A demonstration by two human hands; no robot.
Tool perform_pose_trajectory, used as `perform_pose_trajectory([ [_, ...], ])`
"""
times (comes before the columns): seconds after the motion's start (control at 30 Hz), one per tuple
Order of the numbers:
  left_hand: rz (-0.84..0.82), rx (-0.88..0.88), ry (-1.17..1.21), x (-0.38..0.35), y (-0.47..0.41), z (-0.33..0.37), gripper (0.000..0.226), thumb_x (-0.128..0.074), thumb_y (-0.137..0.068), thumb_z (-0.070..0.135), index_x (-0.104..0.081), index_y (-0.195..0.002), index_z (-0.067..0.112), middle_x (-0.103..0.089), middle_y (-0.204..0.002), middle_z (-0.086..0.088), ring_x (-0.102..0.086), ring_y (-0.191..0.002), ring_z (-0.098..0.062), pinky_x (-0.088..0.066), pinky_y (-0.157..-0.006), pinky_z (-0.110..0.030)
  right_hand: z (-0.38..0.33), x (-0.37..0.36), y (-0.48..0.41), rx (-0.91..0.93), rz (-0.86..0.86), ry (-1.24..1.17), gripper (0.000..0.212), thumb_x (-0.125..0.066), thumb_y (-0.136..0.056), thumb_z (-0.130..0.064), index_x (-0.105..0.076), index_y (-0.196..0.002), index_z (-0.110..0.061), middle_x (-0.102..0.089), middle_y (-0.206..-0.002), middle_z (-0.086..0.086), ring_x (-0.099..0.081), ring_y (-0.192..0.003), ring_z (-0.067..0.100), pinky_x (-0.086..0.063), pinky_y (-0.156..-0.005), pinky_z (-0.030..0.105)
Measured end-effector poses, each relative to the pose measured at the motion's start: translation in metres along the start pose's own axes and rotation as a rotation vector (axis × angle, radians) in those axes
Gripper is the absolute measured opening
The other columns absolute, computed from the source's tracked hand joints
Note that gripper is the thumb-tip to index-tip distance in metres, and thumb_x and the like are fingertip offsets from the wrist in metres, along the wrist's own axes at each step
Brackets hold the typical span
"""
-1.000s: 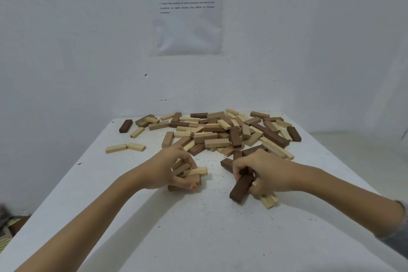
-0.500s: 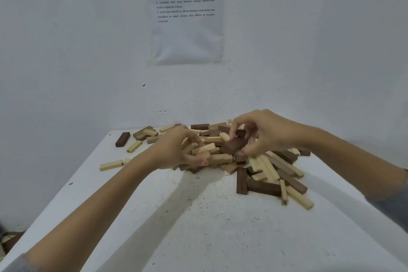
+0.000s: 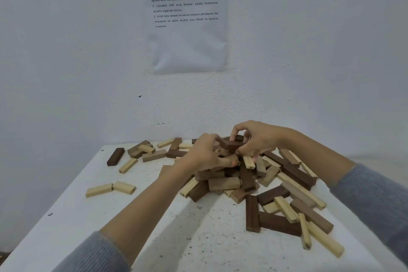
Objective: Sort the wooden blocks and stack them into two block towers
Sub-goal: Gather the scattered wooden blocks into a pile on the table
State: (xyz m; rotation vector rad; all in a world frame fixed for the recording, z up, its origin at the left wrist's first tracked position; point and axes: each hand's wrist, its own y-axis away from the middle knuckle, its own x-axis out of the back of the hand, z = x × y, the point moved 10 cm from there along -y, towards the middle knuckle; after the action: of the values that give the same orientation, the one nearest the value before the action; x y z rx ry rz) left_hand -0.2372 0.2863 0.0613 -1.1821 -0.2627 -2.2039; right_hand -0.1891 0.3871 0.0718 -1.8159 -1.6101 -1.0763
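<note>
A heap of dark, mid-brown and pale wooden blocks [image 3: 225, 183] lies across the middle and right of the white table [image 3: 66, 227]. My left hand [image 3: 205, 154] is curled over the top of the heap and grips a few blocks under its fingers. My right hand [image 3: 256, 139] reaches in from the right and pinches a dark brown block [image 3: 231, 145] just above the heap. The two hands nearly touch. A smaller group of dark and pale blocks [image 3: 284, 221] lies nearer to me on the right.
Two pale blocks [image 3: 110, 189] lie apart at the left. A dark block [image 3: 115, 156] and a pale one [image 3: 128, 165] sit near the far left corner. A printed sheet [image 3: 185, 17] hangs on the wall behind the table. The table's left edge drops off.
Both hands have gone from the near part of the table up to the far heap. The blocks that my right hand held a second ago now lie at the near right.
</note>
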Motion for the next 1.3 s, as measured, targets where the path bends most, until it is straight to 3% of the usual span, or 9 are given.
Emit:
perform_pose_trajectory([
  [0.13,-0.015,-0.041,0.03,0.004,0.014,-0.005,0.082,-0.081,-0.073,0.036,-0.039,-0.141,0.02,-0.042,-0.143,0.001,-0.041,-0.13,-0.014,-0.034,-0.094,-0.02,0.0,0.001,0.002,0.003,-0.063,0.032,0.036,-0.077,-0.082,-0.019,-0.061,-0.113,-0.029,-0.067,-0.099,0.011,-0.071,-0.083,0.028,-0.06,-0.078,0.033],
  [0.3,-0.105,-0.081,-0.044,0.016,0.042,-0.015,0.063,-0.071,-0.084,0.037,-0.041,-0.138,0.027,-0.044,-0.132,0.015,-0.037,-0.119,0.002,-0.032,-0.095,-0.016,-0.015,0.009,0.01,-0.006,-0.072,0.203,0.04,-0.069,-0.088,-0.028,-0.056,-0.126,-0.034,-0.062,-0.115,0.003,-0.059,-0.107,0.019,-0.049,-0.087,0.029],
  [0.43,0.008,0.034,-0.027,0.058,0.054,-0.056,0.045,-0.065,-0.088,0.036,-0.054,-0.129,0.02,-0.056,-0.126,0.009,-0.052,-0.11,-0.005,-0.042,-0.087,-0.011,-0.041,0.011,0.006,0.043,-0.034,0.223,0.034,-0.063,-0.092,-0.029,-0.056,-0.125,-0.03,-0.058,-0.119,-0.002,-0.057,-0.107,0.013,-0.045,-0.089,0.029],
  [0.6,0.163,0.203,0.016,0.112,0.062,-0.124,0.033,-0.07,-0.085,0.035,-0.064,-0.114,0.021,-0.063,-0.115,0.001,-0.06,-0.101,-0.011,-0.048,-0.082,-0.023,-0.079,-0.006,-0.025,0.143,-0.039,0.187,0.023,-0.062,-0.093,-0.027,-0.062,-0.116,-0.028,-0.062,-0.113,-0.002,-0.059,-0.101,0.009,-0.045,-0.081,0.024],
  [0.73,0.068,0.309,-0.098,0.124,0.059,-0.164,0.048,-0.073,-0.082,0.033,-0.054,-0.126,0.025,-0.053,-0.121,0.001,-0.052,-0.107,-0.014,-0.043,-0.091,-0.025,-0.094,-0.031,-0.064,0.153,-0.081,0.229,0.031,-0.06,-0.094,-0.025,-0.058,-0.124,-0.021,-0.058,-0.12,-0.002,-0.057,-0.094,0.014,-0.047,-0.086,0.029],
  [0.8,-0.005,0.339,-0.152,0.121,0.052,-0.18,0.061,-0.075,-0.08,0.035,-0.046,-0.134,0.029,-0.046,-0.124,0.004,-0.047,-0.118,-0.016,-0.039,-0.097,-0.027,-0.096,-0.045,-0.086,0.15,-0.1,0.284,0.038,-0.062,-0.093,-0.028,-0.054,-0.13,-0.022,-0.046,-0.118,-0.005,-0.049,-0.102,0.015,-0.043,-0.093,0.03],
  [1.0,-0.15,0.309,-0.362,0.103,0.015,-0.214,0.083,-0.078,-0.072,0.05,-0.034,-0.14,0.034,-0.048,-0.133,-0.001,-0.047,-0.119,-0.022,-0.04,-0.101,-0.034,-0.093,-0.085,-0.141,0.151,-0.201,0.398,0.064,-0.068,-0.086,-0.047,-0.041,-0.141,-0.031,-0.042,-0.14,0.003,-0.04,-0.128,0.022,-0.035,-0.105,0.038],
  [1.1,-0.153,0.289,-0.458,0.099,0.0,-0.217,0.085,-0.074,-0.072,0.058,-0.031,-0.142,0.034,-0.05,-0.132,-0.002,-0.048,-0.119,-0.024,-0.038,-0.102,-0.037,-0.092,-0.098,-0.156,0.15,-0.253,0.521,0.07,-0.068,-0.082,-0.056,-0.039,-0.141,-0.032,-0.045,-0.137,0.003,-0.042,-0.123,0.024,-0.036,-0.103,0.039],
  [1.3,-0.091,0.19,-0.58,0.098,-0.013,-0.206,0.059,-0.069,-0.075,0.06,-0.051,-0.125,0.035,-0.052,-0.108,0.005,-0.045,-0.103,-0.019,-0.026,-0.091,-0.032,-0.104,-0.104,-0.163,0.259,-0.227,0.521,0.056,-0.075,-0.08,-0.045,-0.053,-0.128,-0.025,-0.054,-0.119,-0.003,-0.047,-0.112,0.017,-0.042,-0.096,0.034],
])
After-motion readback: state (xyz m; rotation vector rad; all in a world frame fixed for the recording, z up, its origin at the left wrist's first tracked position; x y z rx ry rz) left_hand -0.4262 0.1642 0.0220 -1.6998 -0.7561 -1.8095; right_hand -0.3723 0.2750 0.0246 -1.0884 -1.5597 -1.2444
